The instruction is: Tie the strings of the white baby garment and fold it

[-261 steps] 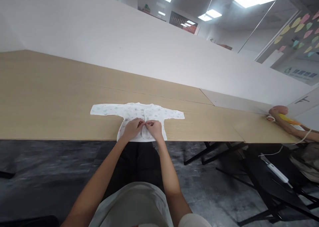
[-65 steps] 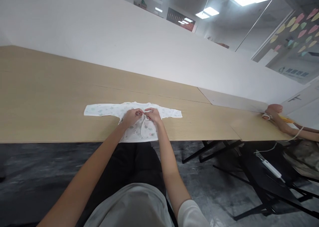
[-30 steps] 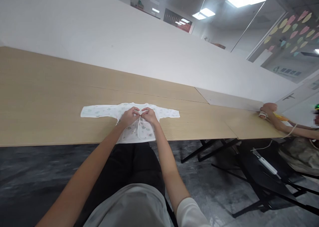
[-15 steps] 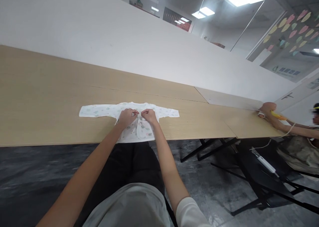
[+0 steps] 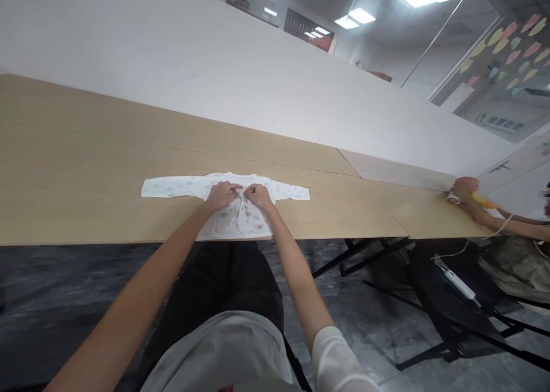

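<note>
A small white baby shirt (image 5: 249,217) with a scattered print lies flat on the wooden table, its sleeves stretched out to both sides. My left hand (image 5: 223,195) rests on the upper front, fingers pinched on the cloth near the middle opening. Close beside it, my right hand (image 5: 258,195) pinches the other side of the same opening. The front edges part below my fingers and run down to the hem at the table's near edge. My fingertips hide any fastener between them.
The long wooden table (image 5: 86,151) runs along a white wall (image 5: 172,65). At the far right, a co-worker's arm (image 5: 515,224) reaches to a doll (image 5: 466,184). A black folding chair (image 5: 442,300) carrying a white power strip (image 5: 459,284) stands on the right.
The shirt has shifted slightly away from me, its hem now nearer the table edge instead of hanging over it. Both hands keep pinching at the front opening.
</note>
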`<state>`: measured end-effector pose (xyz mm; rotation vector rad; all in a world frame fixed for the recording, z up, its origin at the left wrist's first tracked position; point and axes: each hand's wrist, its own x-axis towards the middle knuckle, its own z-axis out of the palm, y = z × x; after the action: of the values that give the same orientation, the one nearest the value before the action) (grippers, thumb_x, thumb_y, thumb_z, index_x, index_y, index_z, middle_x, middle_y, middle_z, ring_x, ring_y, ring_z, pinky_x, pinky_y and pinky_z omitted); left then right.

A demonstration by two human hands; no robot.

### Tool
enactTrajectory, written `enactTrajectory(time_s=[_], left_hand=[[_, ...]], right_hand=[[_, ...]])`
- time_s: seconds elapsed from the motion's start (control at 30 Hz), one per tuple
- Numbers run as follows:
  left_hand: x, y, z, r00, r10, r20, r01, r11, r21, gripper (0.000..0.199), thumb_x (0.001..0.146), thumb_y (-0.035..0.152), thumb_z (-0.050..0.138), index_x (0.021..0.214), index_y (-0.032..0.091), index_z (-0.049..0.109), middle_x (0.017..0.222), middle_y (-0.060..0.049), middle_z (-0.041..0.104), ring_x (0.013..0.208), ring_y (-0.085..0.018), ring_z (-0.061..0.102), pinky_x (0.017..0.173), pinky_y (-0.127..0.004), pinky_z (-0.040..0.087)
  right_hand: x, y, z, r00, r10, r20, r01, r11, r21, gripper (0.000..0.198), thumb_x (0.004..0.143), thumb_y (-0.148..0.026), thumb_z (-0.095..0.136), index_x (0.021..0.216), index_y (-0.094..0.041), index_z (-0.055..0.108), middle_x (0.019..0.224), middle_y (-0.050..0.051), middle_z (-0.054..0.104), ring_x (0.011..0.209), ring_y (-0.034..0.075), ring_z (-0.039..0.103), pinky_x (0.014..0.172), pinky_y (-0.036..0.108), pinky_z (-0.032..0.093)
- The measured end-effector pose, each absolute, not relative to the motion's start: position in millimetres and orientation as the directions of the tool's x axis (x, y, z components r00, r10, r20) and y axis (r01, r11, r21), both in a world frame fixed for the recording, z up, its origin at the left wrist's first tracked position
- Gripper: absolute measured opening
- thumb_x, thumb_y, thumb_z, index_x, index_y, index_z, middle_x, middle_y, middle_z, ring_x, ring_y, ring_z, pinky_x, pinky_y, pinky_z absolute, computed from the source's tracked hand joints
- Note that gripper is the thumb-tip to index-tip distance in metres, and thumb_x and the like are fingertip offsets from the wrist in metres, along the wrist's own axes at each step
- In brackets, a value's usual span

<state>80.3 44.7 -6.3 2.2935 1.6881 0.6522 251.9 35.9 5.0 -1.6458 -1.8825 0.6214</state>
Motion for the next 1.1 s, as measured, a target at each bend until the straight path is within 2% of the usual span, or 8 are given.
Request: enactTrajectory(time_s=[0.13, 0.23, 0.33, 0.47, 0.6, 0.7, 0.77, 1.1], left_hand=[[72.8, 32.0, 0.0, 0.312, 0.916, 0.253, 0.804, -0.396, 0.444, 0.04, 0.081, 0.034, 0.049, 0.104, 0.02, 0.08, 0.104, -0.01, 0.076, 0.102, -0.028, 0.066, 0.094, -0.036, 0.05], [70.4, 17.0, 2.5, 0.366, 0.915, 0.168, 0.812, -0.402, 0.422, 0.035, 0.079, 0.033, 0.048, 0.09, 0.022, 0.08, 0.093, -0.009, 0.076, 0.092, -0.027, 0.067, 0.085, -0.035, 0.051], [72.2, 6.3, 1.8, 0.388, 0.918, 0.08, 0.807, -0.381, 0.45, 0.036, 0.075, 0.027, 0.046, 0.089, 0.023, 0.079, 0.091, -0.007, 0.077, 0.089, -0.026, 0.068, 0.081, -0.033, 0.05], [75.9, -1.9, -0.8, 0.376, 0.921, 0.103, 0.767, -0.372, 0.523, 0.039, 0.077, 0.027, 0.043, 0.092, 0.022, 0.079, 0.1, -0.007, 0.078, 0.096, -0.025, 0.069, 0.087, -0.033, 0.05], [79.7, -10.2, -2.2, 0.364, 0.92, 0.147, 0.719, -0.378, 0.583, 0.039, 0.08, 0.036, 0.045, 0.095, 0.022, 0.079, 0.101, -0.008, 0.077, 0.092, -0.026, 0.068, 0.086, -0.033, 0.051], [83.0, -14.1, -3.5, 0.365, 0.916, 0.168, 0.694, -0.388, 0.607, 0.041, 0.082, 0.046, 0.047, 0.092, 0.022, 0.078, 0.093, -0.008, 0.076, 0.084, -0.025, 0.067, 0.079, -0.033, 0.05], [84.6, -14.5, -4.2, 0.36, 0.916, 0.178, 0.687, -0.389, 0.614, 0.04, 0.08, 0.05, 0.05, 0.089, 0.022, 0.078, 0.09, -0.008, 0.075, 0.082, -0.025, 0.066, 0.076, -0.033, 0.05], [86.8, -12.5, 3.8, 0.316, 0.941, 0.121, 0.619, -0.302, 0.726, 0.034, 0.074, 0.043, 0.052, 0.086, 0.022, 0.076, 0.089, -0.006, 0.077, 0.084, -0.024, 0.069, 0.081, -0.033, 0.053]], right_hand=[[251.0, 16.3, 10.2, -0.181, 0.978, 0.107, 0.771, 0.209, -0.601, 0.016, 0.088, -0.027, 0.068, 0.076, -0.017, 0.072, 0.075, 0.001, 0.071, 0.073, 0.013, 0.062, 0.069, 0.022, 0.043], [245.8, -2.3, 12.3, -0.249, 0.967, 0.054, 0.81, 0.238, -0.536, 0.022, 0.088, -0.033, 0.069, 0.073, -0.017, 0.07, 0.074, 0.002, 0.07, 0.072, 0.014, 0.061, 0.066, 0.023, 0.04], [239.7, -14.3, 15.5, -0.231, 0.973, 0.031, 0.857, 0.218, -0.468, 0.018, 0.085, -0.034, 0.072, 0.078, -0.018, 0.07, 0.082, 0.005, 0.074, 0.079, 0.017, 0.064, 0.066, 0.024, 0.04], [238.6, -18.7, 19.1, -0.191, 0.982, 0.01, 0.872, 0.174, -0.458, 0.012, 0.084, -0.028, 0.07, 0.078, -0.018, 0.071, 0.086, 0.008, 0.075, 0.083, 0.02, 0.067, 0.068, 0.025, 0.042], [247.6, -18.7, 15.8, -0.141, 0.99, 0.008, 0.778, 0.116, -0.617, 0.012, 0.082, -0.019, 0.068, 0.07, -0.017, 0.068, 0.07, 0.002, 0.07, 0.074, 0.016, 0.066, 0.066, 0.022, 0.043], [255.5, -19.6, 11.6, -0.106, 0.992, -0.062, 0.602, 0.015, -0.798, 0.006, 0.081, -0.012, 0.064, 0.078, -0.016, 0.068, 0.055, -0.005, 0.059, 0.056, 0.011, 0.06, 0.059, 0.019, 0.043], [258.9, -20.6, 10.7, -0.096, 0.991, -0.096, 0.496, -0.036, -0.868, 0.013, 0.078, -0.007, 0.062, 0.085, -0.016, 0.068, 0.051, -0.008, 0.056, 0.049, 0.009, 0.055, 0.055, 0.018, 0.042], [260.2, -22.1, 15.4, -0.085, 0.99, -0.109, 0.337, -0.074, -0.938, 0.019, 0.076, -0.004, 0.065, 0.088, -0.018, 0.061, 0.057, -0.009, 0.06, 0.045, 0.007, 0.054, 0.047, 0.016, 0.046]])
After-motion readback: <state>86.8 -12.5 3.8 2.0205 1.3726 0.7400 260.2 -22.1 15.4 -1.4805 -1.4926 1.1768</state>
